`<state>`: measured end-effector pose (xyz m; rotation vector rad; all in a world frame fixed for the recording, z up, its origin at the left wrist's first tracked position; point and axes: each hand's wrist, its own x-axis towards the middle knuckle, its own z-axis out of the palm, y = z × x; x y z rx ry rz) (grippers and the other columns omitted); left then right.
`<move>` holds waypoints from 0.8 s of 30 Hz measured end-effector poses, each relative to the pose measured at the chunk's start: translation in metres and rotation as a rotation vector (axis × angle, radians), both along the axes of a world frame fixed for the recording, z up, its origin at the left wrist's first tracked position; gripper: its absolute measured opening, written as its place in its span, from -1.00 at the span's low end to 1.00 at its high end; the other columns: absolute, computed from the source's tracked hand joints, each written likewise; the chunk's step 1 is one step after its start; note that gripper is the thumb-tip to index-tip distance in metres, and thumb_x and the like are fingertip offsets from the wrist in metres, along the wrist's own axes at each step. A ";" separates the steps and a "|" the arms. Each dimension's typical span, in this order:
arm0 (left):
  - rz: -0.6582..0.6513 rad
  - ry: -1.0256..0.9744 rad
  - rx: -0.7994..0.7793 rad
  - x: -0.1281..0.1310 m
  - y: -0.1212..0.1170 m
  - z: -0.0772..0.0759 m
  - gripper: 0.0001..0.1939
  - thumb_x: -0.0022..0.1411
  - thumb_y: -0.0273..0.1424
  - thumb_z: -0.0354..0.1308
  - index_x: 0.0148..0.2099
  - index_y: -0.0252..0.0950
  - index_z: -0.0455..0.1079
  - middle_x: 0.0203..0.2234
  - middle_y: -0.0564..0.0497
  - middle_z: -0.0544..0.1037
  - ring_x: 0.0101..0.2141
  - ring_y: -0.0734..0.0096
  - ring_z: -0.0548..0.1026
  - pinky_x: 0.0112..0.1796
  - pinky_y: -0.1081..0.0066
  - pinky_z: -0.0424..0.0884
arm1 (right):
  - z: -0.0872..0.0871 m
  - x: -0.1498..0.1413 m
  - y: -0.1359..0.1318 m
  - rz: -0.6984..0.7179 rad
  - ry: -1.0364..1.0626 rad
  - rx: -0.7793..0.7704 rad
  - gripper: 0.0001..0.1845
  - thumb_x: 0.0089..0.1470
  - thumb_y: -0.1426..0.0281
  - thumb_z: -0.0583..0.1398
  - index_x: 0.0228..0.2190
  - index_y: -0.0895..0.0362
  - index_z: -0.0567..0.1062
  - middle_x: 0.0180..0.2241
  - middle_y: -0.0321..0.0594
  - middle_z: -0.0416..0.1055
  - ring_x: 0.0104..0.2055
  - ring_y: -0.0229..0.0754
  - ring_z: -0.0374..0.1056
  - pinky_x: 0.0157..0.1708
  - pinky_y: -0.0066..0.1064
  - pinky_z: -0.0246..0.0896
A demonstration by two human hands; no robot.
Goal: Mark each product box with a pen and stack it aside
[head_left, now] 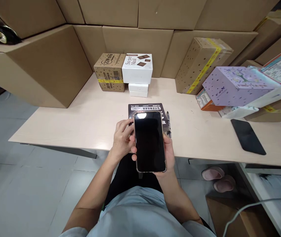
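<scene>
I hold a smartphone [149, 141] with a dark screen and a clear case upright over the table's front edge. My left hand [122, 140] grips its left side, fingers curled onto the edge. Under the phone's right side and back sits my right hand [169, 153], cupped around it. Behind the phone lies a dark packet [145, 107] with printed text, and a pen [168, 124] lies just to its right on the table [86, 118].
A spotted brown carton [109, 71] and stacked white boxes [137, 69] stand at the back. A lilac box [234, 85] and other cartons crowd the right. A black flat phone-like slab [247, 136] lies near the right front edge. Pink slippers [216, 177] sit on the floor.
</scene>
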<state>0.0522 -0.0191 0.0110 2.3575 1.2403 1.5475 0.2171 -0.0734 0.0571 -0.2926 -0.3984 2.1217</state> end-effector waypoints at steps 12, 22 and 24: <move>0.028 0.053 0.041 0.000 0.002 0.000 -0.77 0.43 -0.34 0.15 0.09 -0.17 0.49 0.08 -0.13 0.56 0.08 0.14 0.49 0.06 0.09 0.51 | 0.002 0.008 0.004 0.010 -0.075 0.013 -0.27 0.14 -0.15 0.09 0.11 0.10 0.46 0.04 0.02 0.59 0.09 0.17 0.52 -0.04 0.17 0.52; 0.088 0.026 0.076 0.007 0.003 -0.001 -0.79 0.38 -0.46 0.21 0.04 -0.19 0.51 0.02 -0.11 0.58 0.02 0.22 0.53 0.02 0.15 0.55 | 0.005 0.114 0.005 -0.902 -1.410 0.287 -0.35 0.13 0.02 0.25 0.19 0.02 0.44 0.15 -0.04 0.49 0.05 0.08 0.50 0.10 0.03 0.38; 0.081 0.014 0.075 0.007 0.003 -0.001 -0.78 0.38 -0.46 0.21 0.04 -0.19 0.51 0.03 -0.11 0.58 0.02 0.22 0.54 0.01 0.16 0.56 | -0.003 0.139 0.012 -0.904 -1.874 0.382 -0.33 0.13 0.08 0.25 0.21 0.06 0.44 0.16 0.02 0.48 0.12 0.15 0.43 0.18 0.10 0.27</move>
